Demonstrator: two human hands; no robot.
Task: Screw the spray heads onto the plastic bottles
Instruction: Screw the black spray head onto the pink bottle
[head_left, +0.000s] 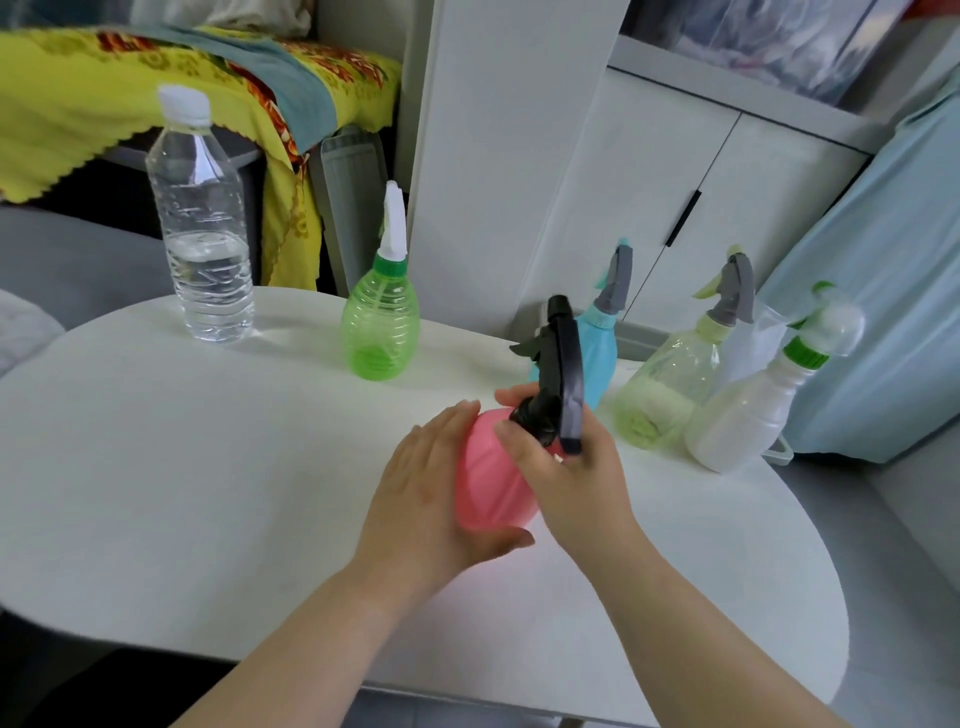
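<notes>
A pink plastic bottle (488, 478) stands near the middle of the white table (208, 467). My left hand (431, 493) wraps its left side and base. A black spray head (558, 374) sits on its neck, and my right hand (566, 467) grips the black collar there, thumb and fingers around it. A green bottle (381, 327) with a white spray head stands further back. At the right stand a blue bottle (600, 353) with a grey head, a pale green bottle (670, 384) with a grey head, and a white bottle (748, 421) with a green collar.
A clear water bottle (205, 228) with a white cap stands at the table's back left. White cupboards (649, 197) rise behind the table. A yellow patterned cloth (156, 104) hangs at the back left, a light blue fabric (883, 312) at the right.
</notes>
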